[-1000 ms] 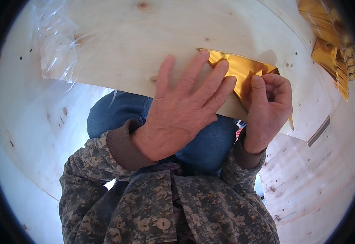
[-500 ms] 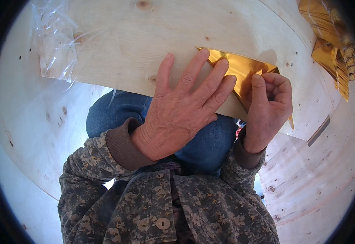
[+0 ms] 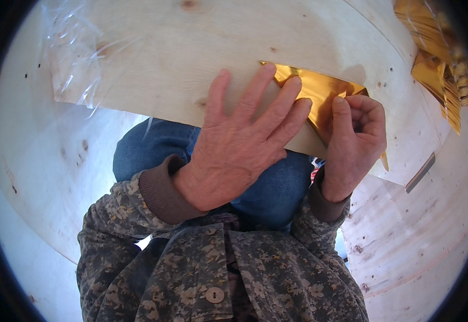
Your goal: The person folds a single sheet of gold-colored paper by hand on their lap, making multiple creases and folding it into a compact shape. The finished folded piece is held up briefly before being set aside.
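Note:
A shiny gold foil sheet [image 3: 325, 91], narrowing to a point on its left, lies on the pale wooden board [image 3: 164, 70] in front of me. My left hand [image 3: 245, 134] is spread out, its fingertips resting on the foil's left part and edge. At the foil's right side, my right hand [image 3: 357, 129] is closed, thumb and fingers pinching the sheet. A thin gold tip hangs out below that hand. The curled fingers hide part of the foil's right end.
Several folded, pleated gold foil pieces [image 3: 440, 70] lie at the far right. Clear plastic strips [image 3: 75, 59] are heaped at the far left. The board's near edge runs just above my knees [image 3: 153, 150]. A dark narrow strip [image 3: 421, 173] sits at the board's right edge.

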Action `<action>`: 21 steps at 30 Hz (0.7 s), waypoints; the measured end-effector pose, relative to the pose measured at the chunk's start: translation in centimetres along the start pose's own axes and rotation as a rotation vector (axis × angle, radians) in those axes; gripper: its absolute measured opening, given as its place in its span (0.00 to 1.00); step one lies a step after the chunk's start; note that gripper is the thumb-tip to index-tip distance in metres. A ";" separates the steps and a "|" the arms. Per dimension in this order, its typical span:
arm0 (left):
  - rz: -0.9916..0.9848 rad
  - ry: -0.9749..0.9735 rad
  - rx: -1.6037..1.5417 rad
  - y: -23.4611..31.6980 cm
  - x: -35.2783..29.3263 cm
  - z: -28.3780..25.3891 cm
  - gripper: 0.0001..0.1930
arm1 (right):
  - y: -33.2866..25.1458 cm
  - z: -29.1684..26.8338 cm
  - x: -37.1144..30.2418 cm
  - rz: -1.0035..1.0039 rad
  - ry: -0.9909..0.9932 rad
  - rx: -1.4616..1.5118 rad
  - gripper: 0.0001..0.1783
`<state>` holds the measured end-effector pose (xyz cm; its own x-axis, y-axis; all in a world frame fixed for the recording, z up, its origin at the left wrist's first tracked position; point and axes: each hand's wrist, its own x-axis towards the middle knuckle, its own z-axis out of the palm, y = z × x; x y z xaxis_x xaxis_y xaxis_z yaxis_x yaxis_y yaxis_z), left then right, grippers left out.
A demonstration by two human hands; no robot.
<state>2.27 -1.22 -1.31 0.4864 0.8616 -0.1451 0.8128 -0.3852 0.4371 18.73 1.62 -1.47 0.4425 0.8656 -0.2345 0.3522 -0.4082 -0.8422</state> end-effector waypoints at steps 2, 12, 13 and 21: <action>0.003 -0.008 0.002 0.0 0.0 -0.1 0.46 | -0.1 -0.1 0.0 0.008 -0.012 0.033 0.05; 0.005 0.001 0.020 -0.1 0.0 0.2 0.44 | 0.0 0.0 0.1 -0.019 0.003 -0.031 0.06; 0.006 0.002 0.019 -0.1 0.0 0.2 0.44 | 0.0 0.0 0.1 -0.026 0.005 -0.041 0.06; 0.010 0.005 0.006 -0.1 -0.1 0.0 0.44 | 0.0 0.0 0.2 -0.016 0.011 -0.062 0.06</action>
<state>2.13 -1.24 -1.39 0.4929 0.8594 -0.1362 0.8098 -0.3958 0.4331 18.78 1.76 -1.58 0.4451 0.8692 -0.2154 0.4101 -0.4117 -0.8138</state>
